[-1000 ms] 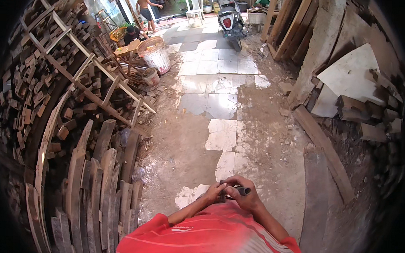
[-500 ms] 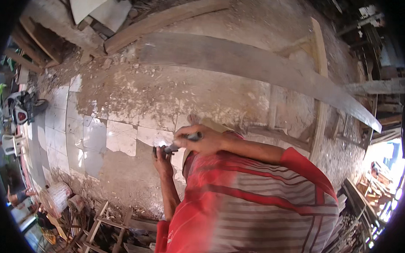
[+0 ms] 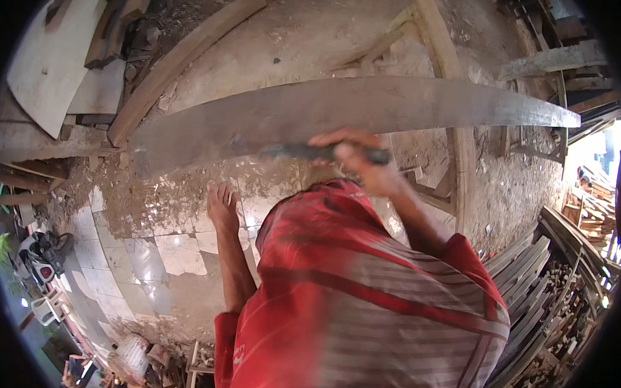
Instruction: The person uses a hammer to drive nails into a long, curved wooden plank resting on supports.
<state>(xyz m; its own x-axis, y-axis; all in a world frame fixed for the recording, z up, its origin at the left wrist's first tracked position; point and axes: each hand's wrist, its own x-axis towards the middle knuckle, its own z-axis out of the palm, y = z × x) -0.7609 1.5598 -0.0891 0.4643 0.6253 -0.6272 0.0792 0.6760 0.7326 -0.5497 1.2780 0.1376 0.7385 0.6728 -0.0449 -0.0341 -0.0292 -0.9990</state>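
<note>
My right hand (image 3: 356,154) is closed around a dark, slender tool (image 3: 298,151) with a thick rounded butt. Motion smears the tool, so its exact kind and working end cannot be made out. It lies across the near edge of a long grey-brown plank (image 3: 423,99); whether it touches the wood I cannot tell. Lower and to the left, my left hand (image 3: 222,204) is open and holds nothing, its fingers stretched toward the plank's near edge but apart from it.
A timber beam (image 3: 455,151) crosses beneath the plank on the right. Another curved beam (image 3: 185,63) lies at the far left beside pale sheets (image 3: 55,62). Broken floor tiles (image 3: 144,263) lie left of me. Stacked boards (image 3: 519,297) stand at the lower right, and a motorcycle (image 3: 45,260) is at the far left.
My hands have come apart: the left let go of the tool's end and opened. My right hand moved up and right with the tool over the plank, which now appears nearer.
</note>
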